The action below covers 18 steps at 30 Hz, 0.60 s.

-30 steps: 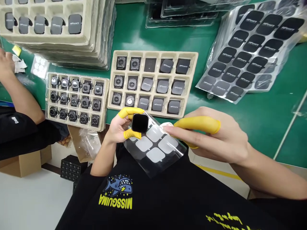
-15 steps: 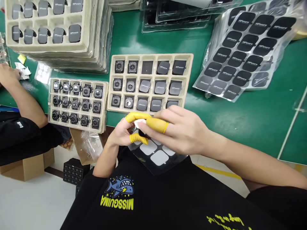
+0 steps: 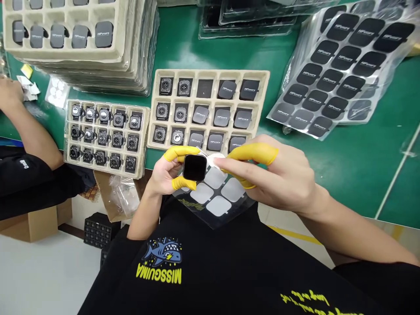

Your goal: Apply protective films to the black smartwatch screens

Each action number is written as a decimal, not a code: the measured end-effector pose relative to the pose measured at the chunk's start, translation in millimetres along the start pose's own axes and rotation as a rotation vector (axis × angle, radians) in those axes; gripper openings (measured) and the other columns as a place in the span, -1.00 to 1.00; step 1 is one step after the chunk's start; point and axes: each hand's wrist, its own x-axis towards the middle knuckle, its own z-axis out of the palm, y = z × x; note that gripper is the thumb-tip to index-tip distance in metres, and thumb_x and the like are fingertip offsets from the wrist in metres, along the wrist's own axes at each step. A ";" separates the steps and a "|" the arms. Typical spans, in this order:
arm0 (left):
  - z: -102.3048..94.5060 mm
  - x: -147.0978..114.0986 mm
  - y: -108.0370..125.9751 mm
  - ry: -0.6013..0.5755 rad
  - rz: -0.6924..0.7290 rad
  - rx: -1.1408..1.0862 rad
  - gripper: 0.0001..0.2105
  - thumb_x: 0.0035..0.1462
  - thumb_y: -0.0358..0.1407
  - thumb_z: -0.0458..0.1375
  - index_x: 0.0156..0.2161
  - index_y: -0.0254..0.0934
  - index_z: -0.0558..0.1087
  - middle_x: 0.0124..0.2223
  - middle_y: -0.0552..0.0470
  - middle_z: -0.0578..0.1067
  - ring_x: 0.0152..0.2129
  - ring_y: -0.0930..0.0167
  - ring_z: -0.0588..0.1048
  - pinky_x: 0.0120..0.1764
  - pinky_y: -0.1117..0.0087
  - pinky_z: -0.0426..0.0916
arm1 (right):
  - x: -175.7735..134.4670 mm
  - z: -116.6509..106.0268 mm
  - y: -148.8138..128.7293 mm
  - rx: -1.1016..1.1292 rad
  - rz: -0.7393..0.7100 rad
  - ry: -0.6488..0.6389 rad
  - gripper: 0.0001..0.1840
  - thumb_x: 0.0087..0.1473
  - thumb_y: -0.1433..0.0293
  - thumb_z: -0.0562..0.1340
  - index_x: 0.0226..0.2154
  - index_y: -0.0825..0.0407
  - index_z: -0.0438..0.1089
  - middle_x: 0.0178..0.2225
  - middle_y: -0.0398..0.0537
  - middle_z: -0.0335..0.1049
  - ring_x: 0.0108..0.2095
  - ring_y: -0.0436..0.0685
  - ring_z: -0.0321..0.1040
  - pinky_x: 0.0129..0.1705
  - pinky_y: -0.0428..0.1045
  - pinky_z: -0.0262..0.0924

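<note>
Left hand (image 3: 165, 173): I grip a watch (image 3: 194, 168), dark screen up.
Right hand (image 3: 282, 177): I pinch a white piece (image 3: 214, 160) just beside it.
Clear sheet (image 3: 218, 205): beneath my grip.
Beige tray (image 3: 213, 71): beyond my grip.
Black stickers (image 3: 315, 99): beyond my right hand.

Wide tray (image 3: 263, 85) sits mid-table, smaller tray (image 3: 142, 144) just left of it, tray stack (image 3: 134, 52) behind that one, sticker sheets (image 3: 311, 98) off right. Up front, watch (image 3: 194, 167)'s in the left hand (image 3: 162, 175), film sheet (image 3: 219, 205) partly underneath.
</note>
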 end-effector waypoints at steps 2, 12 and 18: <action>1.9 0.1 0.1 -0.037 0.003 -0.022 -0.31 0.03 -0.02 0.65 0.22 -0.15 0.59 -0.10 -0.05 0.76 -0.25 0.31 0.77 -0.16 0.38 0.67 | 0.7 1.5 -0.8 0.006 0.025 -0.058 -0.63 0.46 0.52 0.23 0.14 -0.12 0.62 -0.23 -0.11 0.62 -0.34 0.07 0.37 -0.35 0.01 0.24; -3.2 -0.7 -10.8 -0.112 -0.034 -0.041 -0.20 -0.06 0.08 0.66 0.23 -0.18 0.57 -0.08 -0.08 0.77 -0.21 0.23 0.78 -0.12 0.28 0.69 | 15.1 19.0 6.5 -0.013 -0.125 -0.028 -0.67 0.47 0.56 0.21 0.11 -0.01 0.61 -0.19 -0.02 0.63 -0.25 0.14 0.41 -0.31 0.07 0.19; -8.4 -2.6 -15.1 -0.118 -0.098 -0.023 -0.23 -0.02 0.09 0.64 0.22 -0.20 0.57 -0.05 -0.10 0.75 -0.14 0.22 0.77 -0.08 0.29 0.66 | 26.6 27.2 -3.5 0.014 -0.215 -0.042 -0.73 0.49 0.57 0.19 0.06 0.12 0.58 -0.26 -0.01 0.57 -0.23 0.15 0.35 -0.29 0.07 0.11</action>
